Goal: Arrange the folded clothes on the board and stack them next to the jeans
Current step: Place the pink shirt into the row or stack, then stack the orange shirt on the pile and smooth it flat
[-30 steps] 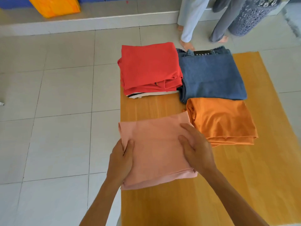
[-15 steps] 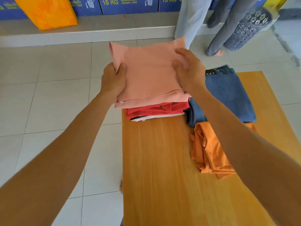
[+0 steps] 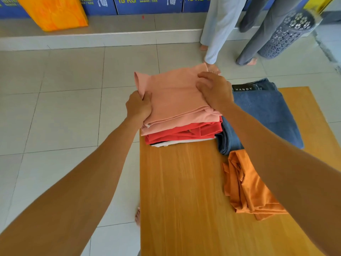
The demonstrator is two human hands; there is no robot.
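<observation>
A folded pink garment (image 3: 173,100) lies on top of the folded red garment (image 3: 184,133), at the far left corner of the wooden board (image 3: 180,191). My left hand (image 3: 138,107) grips the pink garment's left edge. My right hand (image 3: 215,89) is closed on its right side. A white item's edge shows under the red one. The folded blue jeans (image 3: 265,111) lie right beside this stack. A folded orange garment (image 3: 249,187) rests nearer me, in front of the jeans, partly behind my right forearm.
Tiled floor (image 3: 64,108) surrounds the board. Two people's legs (image 3: 219,28) stand just beyond the stack. A grey perforated basket (image 3: 287,34) stands at the back right, an orange bag (image 3: 53,12) at the back left, and blue boxes line the wall.
I lifted the pink garment from the board's near left and carried it away from me onto the red pile. It has now settled lower on the stack, with both hands still on it.
</observation>
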